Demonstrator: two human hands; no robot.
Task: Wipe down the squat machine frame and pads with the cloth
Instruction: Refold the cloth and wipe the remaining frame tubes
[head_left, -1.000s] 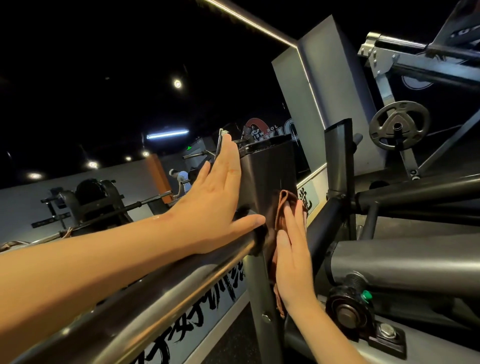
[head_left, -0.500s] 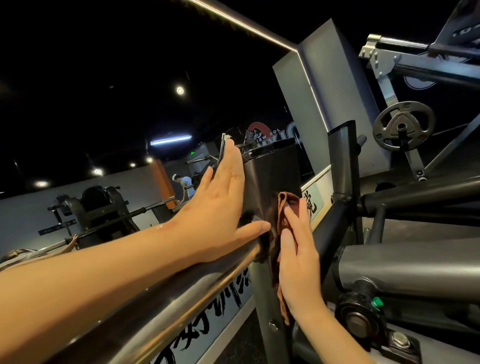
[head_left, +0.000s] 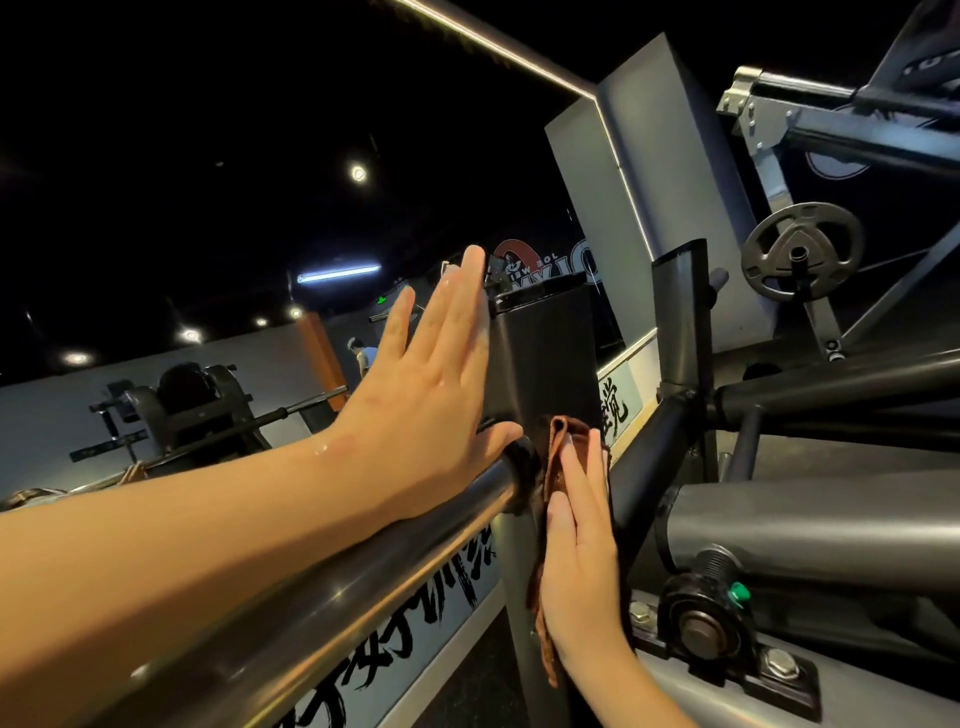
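A dark upright frame post (head_left: 545, 353) of the squat machine stands in the middle of the view. My left hand (head_left: 431, 395) lies flat against its left side, fingers straight, thumb over the polished steel bar (head_left: 322, 603) that meets the post. My right hand (head_left: 582, 551) presses a brown cloth (head_left: 558, 447) flat against the post's near face, fingers straight and pointing up. Most of the cloth is hidden under the palm, with its lower end hanging below the wrist.
To the right are dark frame tubes (head_left: 831, 389), a grey cylinder (head_left: 810, 525) and a bolted bearing block (head_left: 701, 623). A weight plate (head_left: 802, 252) hangs at upper right. Another machine (head_left: 187, 400) and a distant person (head_left: 363, 353) are at left.
My right hand and the cloth have slid a little down the post. My left hand stays flat on the post's side. The view has shifted slightly.
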